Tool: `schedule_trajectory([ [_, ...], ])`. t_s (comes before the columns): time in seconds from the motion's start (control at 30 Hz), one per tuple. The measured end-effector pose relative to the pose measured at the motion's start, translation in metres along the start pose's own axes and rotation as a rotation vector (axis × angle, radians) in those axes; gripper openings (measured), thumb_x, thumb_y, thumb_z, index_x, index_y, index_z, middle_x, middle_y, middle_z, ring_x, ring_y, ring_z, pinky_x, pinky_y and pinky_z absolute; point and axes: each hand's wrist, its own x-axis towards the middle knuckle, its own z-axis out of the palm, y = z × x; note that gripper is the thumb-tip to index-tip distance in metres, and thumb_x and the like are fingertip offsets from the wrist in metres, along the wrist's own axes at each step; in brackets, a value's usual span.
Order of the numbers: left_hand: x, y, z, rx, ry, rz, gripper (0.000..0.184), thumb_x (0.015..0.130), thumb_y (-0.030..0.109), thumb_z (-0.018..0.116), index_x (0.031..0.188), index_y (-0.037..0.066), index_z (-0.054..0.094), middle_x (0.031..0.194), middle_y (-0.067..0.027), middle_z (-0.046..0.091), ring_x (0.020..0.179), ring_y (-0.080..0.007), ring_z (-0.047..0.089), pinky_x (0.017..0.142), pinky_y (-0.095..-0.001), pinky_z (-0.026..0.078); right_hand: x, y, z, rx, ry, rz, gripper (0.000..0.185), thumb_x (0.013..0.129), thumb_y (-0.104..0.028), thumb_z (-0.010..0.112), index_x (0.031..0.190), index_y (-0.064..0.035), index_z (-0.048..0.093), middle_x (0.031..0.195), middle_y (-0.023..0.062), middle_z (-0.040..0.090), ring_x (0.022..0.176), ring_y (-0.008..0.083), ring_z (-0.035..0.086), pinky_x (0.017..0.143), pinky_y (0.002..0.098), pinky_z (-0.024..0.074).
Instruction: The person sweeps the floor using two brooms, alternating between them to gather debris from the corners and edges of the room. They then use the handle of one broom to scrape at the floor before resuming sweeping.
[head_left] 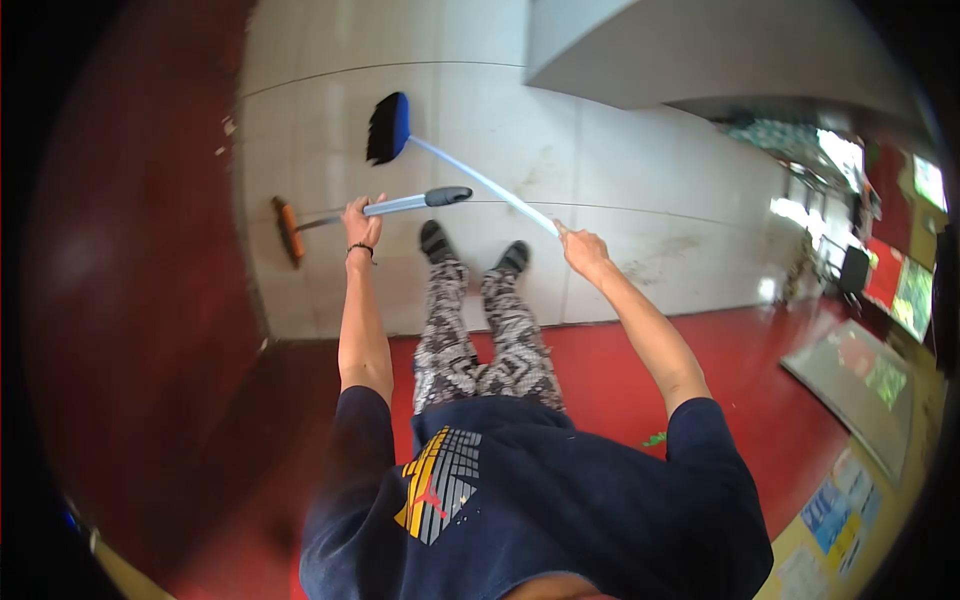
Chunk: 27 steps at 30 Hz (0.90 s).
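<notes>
My left hand (362, 225) is closed round the pole of an orange-headed broom (287, 232), whose head with dark bristles lies to the left over the pale floor. The dark grip end (449, 195) of that pole points right, above my left foot. My right hand (583, 250) grips the light-blue handle of a second broom (401, 128), its blue head and black bristles further forward on the pale floor. The two brooms are apart, their poles slanting toward each other.
My feet (437, 242) stand on pale flooring (480, 100) bordered by red floor (620, 370). Light scraps (229, 126) lie at the left edge. A grey structure (660, 55) rises at front right. A board (850, 385) and posters (842, 510) are at right.
</notes>
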Motion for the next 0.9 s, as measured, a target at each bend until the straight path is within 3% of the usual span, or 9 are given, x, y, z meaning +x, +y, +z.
schedule_trajectory([
  [0.13, -0.052, 0.032, 0.141, 0.199, 0.040, 0.195, 0.035, 0.077, 0.037, 0.063, 0.062, 0.007, 0.055, 0.071, -0.0078, 0.058, 0.089, -0.0293, 0.051, 0.096, -0.0610, 0.019, -0.069, 0.097, 0.017, -0.115, -0.005, 0.104, 0.044, 0.091, -0.023, 0.039, 0.135, -0.0269, 0.032, 0.080, 0.0191, 0.062, 0.076, 0.0365, 0.061, 0.068, 0.0473, 0.0483],
  [0.17, -0.066, 0.053, 0.166, 0.220, -0.070, 0.197, 0.030, 0.076, 0.035, 0.064, 0.062, 0.009, 0.056, 0.072, -0.0047, 0.059, 0.092, -0.0291, 0.050, 0.097, -0.0640, 0.013, -0.087, 0.125, 0.025, -0.111, -0.020, 0.126, 0.044, 0.091, -0.023, 0.039, 0.135, -0.0269, 0.032, 0.080, 0.0191, 0.062, 0.076, 0.0365, 0.061, 0.068, 0.0473, 0.0483],
  [0.4, -0.161, 0.187, 0.287, -0.024, -0.240, 0.311, 0.030, 0.073, 0.035, 0.067, 0.059, 0.010, 0.058, 0.065, -0.0006, 0.056, 0.085, -0.0249, 0.049, 0.096, -0.0671, 0.006, -0.215, 0.255, 0.047, -0.180, -0.081, 0.362, 0.043, 0.090, -0.022, 0.040, 0.133, -0.0225, 0.035, 0.075, 0.0176, 0.062, 0.072, 0.0357, 0.062, 0.062, 0.0470, 0.0504],
  [0.57, -0.219, 0.290, 0.335, -0.147, -0.333, 0.369, 0.036, 0.073, 0.035, 0.067, 0.056, 0.008, 0.052, 0.061, -0.0021, 0.051, 0.081, -0.0251, 0.047, 0.096, -0.0652, 0.010, -0.279, 0.310, 0.065, -0.099, 0.028, 0.433, 0.038, 0.089, -0.022, 0.044, 0.126, -0.0159, 0.045, 0.074, 0.0184, 0.062, 0.068, 0.0374, 0.062, 0.063, 0.0478, 0.0500],
  [0.67, -0.237, 0.338, 0.339, -0.224, -0.402, 0.409, 0.037, 0.074, 0.034, 0.067, 0.055, 0.006, 0.051, 0.057, -0.0047, 0.048, 0.077, -0.0256, 0.047, 0.096, -0.0637, 0.012, -0.296, 0.310, 0.064, 0.093, 0.298, 0.438, 0.032, 0.085, -0.019, 0.051, 0.114, -0.0072, 0.056, 0.071, 0.0188, 0.061, 0.069, 0.0384, 0.061, 0.063, 0.0448, 0.0508],
  [0.77, -0.234, 0.366, 0.330, -0.303, -0.424, 0.514, 0.039, 0.075, 0.032, 0.066, 0.056, 0.002, 0.049, 0.055, -0.0085, 0.049, 0.067, -0.0276, 0.048, 0.094, -0.0560, 0.025, -0.298, 0.296, 0.061, 0.524, 0.453, 0.560, 0.029, 0.081, -0.014, 0.058, 0.107, -0.0018, 0.060, 0.075, 0.0174, 0.062, 0.072, 0.0345, 0.062, 0.065, 0.0381, 0.0516],
  [0.83, -0.221, 0.373, 0.317, -0.298, -0.570, 0.641, 0.040, 0.076, 0.029, 0.064, 0.056, -0.001, 0.048, 0.054, -0.0118, 0.052, 0.057, -0.0304, 0.050, 0.082, -0.0431, 0.041, -0.286, 0.299, 0.087, 0.514, 0.928, 0.427, 0.030, 0.080, -0.012, 0.060, 0.107, -0.0016, 0.060, 0.081, 0.0165, 0.064, 0.077, 0.0293, 0.062, 0.063, 0.0316, 0.0504],
  [0.87, -0.216, 0.376, 0.303, -0.221, -0.633, 0.620, 0.038, 0.077, 0.028, 0.062, 0.057, -0.002, 0.052, 0.058, -0.0195, 0.054, 0.056, -0.0348, 0.050, 0.055, -0.0378, 0.041, -0.282, 0.295, 0.092, 0.651, 0.963, 0.545, 0.031, 0.079, -0.017, 0.062, 0.106, -0.0012, 0.061, 0.088, 0.0159, 0.064, 0.081, 0.0268, 0.063, 0.064, 0.0315, 0.0493],
  [0.9, -0.213, 0.371, 0.295, -0.201, -0.620, 0.620, 0.038, 0.077, 0.028, 0.062, 0.057, -0.002, 0.052, 0.058, -0.0195, 0.054, 0.056, -0.0348, 0.050, 0.055, -0.0378, 0.041, -0.280, 0.290, 0.091, 0.669, 0.963, 0.529, 0.031, 0.079, -0.017, 0.062, 0.106, -0.0012, 0.061, 0.088, 0.0159, 0.064, 0.081, 0.0268, 0.063, 0.064, 0.0315, 0.0493],
])
